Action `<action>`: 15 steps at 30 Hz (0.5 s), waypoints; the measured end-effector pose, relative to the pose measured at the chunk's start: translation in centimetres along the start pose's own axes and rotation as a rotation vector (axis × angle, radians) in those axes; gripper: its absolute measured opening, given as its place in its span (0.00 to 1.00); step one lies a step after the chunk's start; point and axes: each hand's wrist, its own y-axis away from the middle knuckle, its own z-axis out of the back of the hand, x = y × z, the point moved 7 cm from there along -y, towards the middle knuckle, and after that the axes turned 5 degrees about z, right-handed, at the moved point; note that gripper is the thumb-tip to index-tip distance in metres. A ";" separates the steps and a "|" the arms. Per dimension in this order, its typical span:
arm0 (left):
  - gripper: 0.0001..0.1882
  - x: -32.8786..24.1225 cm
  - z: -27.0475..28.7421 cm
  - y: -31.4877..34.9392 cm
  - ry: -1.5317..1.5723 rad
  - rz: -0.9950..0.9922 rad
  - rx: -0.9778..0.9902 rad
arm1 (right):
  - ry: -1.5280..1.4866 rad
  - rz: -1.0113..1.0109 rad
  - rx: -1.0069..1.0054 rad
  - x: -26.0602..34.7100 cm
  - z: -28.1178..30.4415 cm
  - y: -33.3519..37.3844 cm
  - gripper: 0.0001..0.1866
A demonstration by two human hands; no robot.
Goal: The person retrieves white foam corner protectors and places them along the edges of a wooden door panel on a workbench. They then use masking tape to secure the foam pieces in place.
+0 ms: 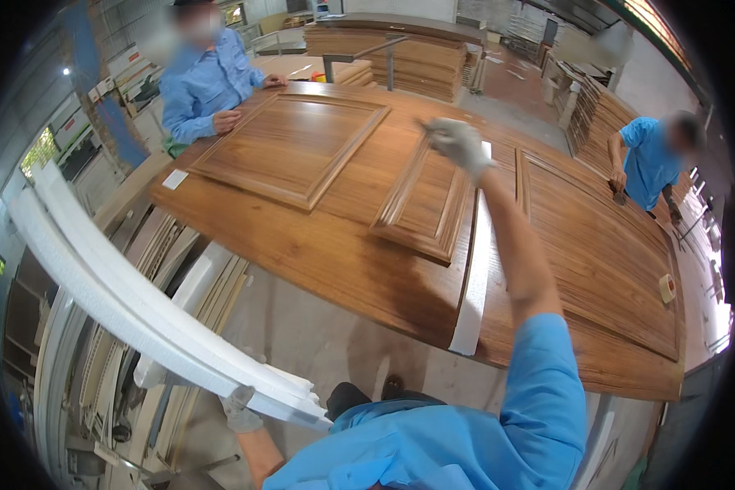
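Note:
My left hand (241,410), in a pale work glove, is closed around the lower part of a bundle of long white foam strips (139,282), which reaches up and away to the left. My right arm stretches over a brown wood-grain door panel (318,253). Above the panel's narrow middle moulding, my gloved right hand (459,145) has its fingers curled. A small dark tip shows at the fingers, too small to name. Under my right forearm, a single white foam strip (472,306) lies across the door, its near end at the front edge.
One person in blue (208,90) stands at the door's far left end, hands on it. Another person (649,167) bends at the far right. A tape roll (667,288) lies on the door's right end. Stacked panels (392,61) stand behind; long boards (131,367) lean at left.

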 end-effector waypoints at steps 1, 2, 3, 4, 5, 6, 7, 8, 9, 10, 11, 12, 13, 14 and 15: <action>0.49 0.2 -0.2 -0.5 0.001 -0.002 -0.004 | -0.170 0.043 0.022 1.8 -2.3 -1.9 0.14; 0.49 0.5 -0.4 -1.0 0.033 0.012 -0.010 | -0.332 0.158 0.033 3.9 -4.7 -3.4 0.13; 0.49 0.6 -0.5 -1.8 0.043 0.017 -0.001 | -0.268 0.156 0.012 6.0 -7.0 -6.1 0.13; 0.49 0.7 -0.3 -2.7 0.052 0.018 0.001 | -0.497 0.132 0.005 7.2 -9.4 -7.7 0.12; 0.50 0.5 0.0 -3.5 0.007 0.036 -0.008 | -0.550 0.039 0.017 8.4 -11.7 -9.6 0.11; 0.49 0.4 0.4 -4.5 0.014 0.041 0.006 | -0.634 -0.020 0.029 9.5 -13.7 -11.3 0.10; 0.49 0.1 0.9 -5.4 0.013 0.033 0.001 | -0.579 0.008 0.016 10.8 -15.1 -12.7 0.09; 0.49 -0.3 1.5 -6.3 -0.003 0.022 -0.004 | -0.530 0.019 0.006 12.0 -16.5 -14.2 0.08; 0.47 -0.7 1.9 -7.2 -0.018 0.008 -0.013 | -0.469 0.004 0.007 13.0 -17.9 -15.5 0.08; 0.47 -1.2 2.5 -8.0 -0.002 0.006 -0.021 | -0.488 0.024 0.004 14.0 -19.1 -16.6 0.07; 0.46 -1.5 3.0 -9.0 -0.006 0.010 -0.019 | -0.489 0.015 0.007 14.6 -20.4 -17.6 0.06; 0.46 -1.9 3.3 -10.0 -0.018 0.003 -0.012 | -0.493 0.015 0.009 15.1 -21.4 -18.7 0.05; 0.46 -2.1 3.7 -11.0 0.002 0.008 -0.021 | -0.548 -0.028 0.021 15.5 -22.7 -19.6 0.06; 0.46 -2.4 4.0 -12.1 0.013 0.000 -0.027 | -0.608 -0.061 0.031 16.0 -24.0 -20.6 0.07; 0.45 -2.7 4.3 -13.2 0.008 -0.006 -0.035 | -0.668 -0.097 0.040 16.4 -25.3 -21.4 0.09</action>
